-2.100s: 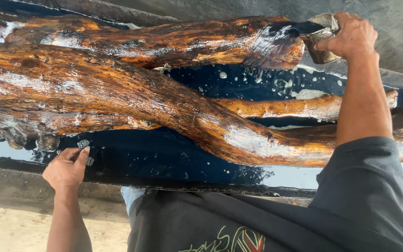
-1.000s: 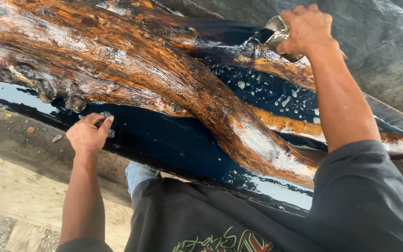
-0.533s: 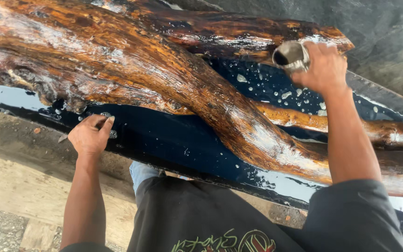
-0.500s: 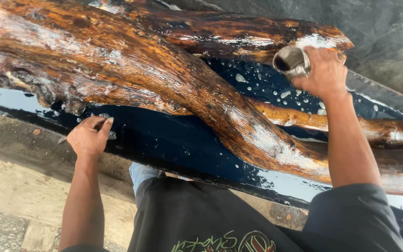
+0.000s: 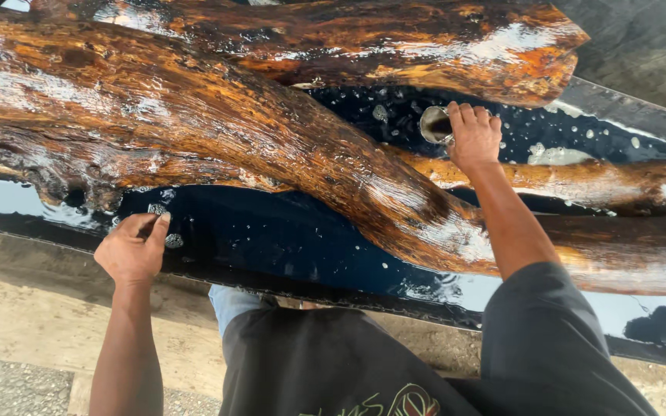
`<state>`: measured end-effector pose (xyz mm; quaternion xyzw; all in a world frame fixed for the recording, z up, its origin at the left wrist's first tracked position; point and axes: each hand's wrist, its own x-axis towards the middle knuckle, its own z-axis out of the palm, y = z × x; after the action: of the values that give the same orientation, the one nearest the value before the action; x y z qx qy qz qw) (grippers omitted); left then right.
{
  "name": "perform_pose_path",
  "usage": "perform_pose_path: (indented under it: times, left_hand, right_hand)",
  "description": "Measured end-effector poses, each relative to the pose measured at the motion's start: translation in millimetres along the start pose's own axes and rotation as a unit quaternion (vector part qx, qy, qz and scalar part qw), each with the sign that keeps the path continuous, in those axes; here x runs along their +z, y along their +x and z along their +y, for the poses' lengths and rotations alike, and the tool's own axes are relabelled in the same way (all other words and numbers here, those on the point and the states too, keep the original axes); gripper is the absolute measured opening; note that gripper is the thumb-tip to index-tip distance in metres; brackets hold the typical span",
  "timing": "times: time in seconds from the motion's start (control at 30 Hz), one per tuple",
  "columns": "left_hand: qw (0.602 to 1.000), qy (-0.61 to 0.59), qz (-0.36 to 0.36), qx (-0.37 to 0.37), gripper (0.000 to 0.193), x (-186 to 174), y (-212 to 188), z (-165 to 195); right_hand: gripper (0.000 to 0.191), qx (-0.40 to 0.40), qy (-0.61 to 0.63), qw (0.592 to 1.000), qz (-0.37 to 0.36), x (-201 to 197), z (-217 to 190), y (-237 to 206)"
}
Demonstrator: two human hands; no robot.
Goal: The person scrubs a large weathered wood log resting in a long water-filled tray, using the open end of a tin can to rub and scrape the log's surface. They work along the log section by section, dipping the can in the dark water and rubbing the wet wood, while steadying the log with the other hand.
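Head view, looking down over a slab of wet, glossy wood [image 5: 287, 154] set in dark blue-black resin [image 5: 287, 239]. Right hand [image 5: 473, 137] reaches out over the wood, fingers wrapped tight round a small metal cup [image 5: 433, 125]; cup is tipped on its side, open mouth facing left, held just above the dark resin pocket between the upper branch and the lower branch of the wood. White bubbles and specks dot the resin around the cup. Left hand [image 5: 131, 250] rests at the near edge of the slab, on the dark resin just below the ragged underside of the wood; fingers curled shut round a thin stick-like tool [image 5: 148, 226], only its short end showing at the thumb, kind cannot be told. Hands well apart. Dark shirt [image 5: 325, 370] of the person fills the lower middle; pale wooden board [image 5: 32, 323] lies below the slab at left
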<state>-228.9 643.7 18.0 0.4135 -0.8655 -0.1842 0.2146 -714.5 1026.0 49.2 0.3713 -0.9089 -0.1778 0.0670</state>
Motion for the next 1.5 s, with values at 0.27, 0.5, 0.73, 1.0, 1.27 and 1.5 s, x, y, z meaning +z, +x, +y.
perform_pose_path:
  times: [0.27,0.5,0.73,1.0,1.27,1.5]
  left_hand:
    - [1.0,-0.002,-0.011,0.001,0.026,3.9,3.4,-4.4]
    - [0.996,0.065,-0.043,-0.048,0.029,5.7,4.6,-6.9]
    - [0.997,0.058,-0.037,-0.035,0.031,2.8,4.7,-2.0]
    - [0.997,0.076,-0.03,-0.015,0.033,3.0,0.6,3.6]
    - [0.994,0.094,-0.05,-0.036,0.037,-1.4,-1.0,13.9]
    - [0.992,0.092,-0.063,-0.059,0.041,-8.6,-3.0,26.3]
  right_hand:
    - [0.077,0.004,0.017,1.0,0.006,11.8,-38.5,41.8]
    - [0.08,-0.016,0.086,0.995,-0.037,-8.5,-51.7,59.2]
    - [0.087,-0.026,0.269,0.962,0.046,-6.9,-24.2,25.0]
    - [0.087,0.018,0.358,0.919,0.165,-1.2,30.4,-35.3]
    - [0.085,0.103,0.28,0.936,0.185,-41.1,149.5,-53.7]
    - [0.069,0.082,0.166,0.954,0.235,-78.5,215.6,-34.9]
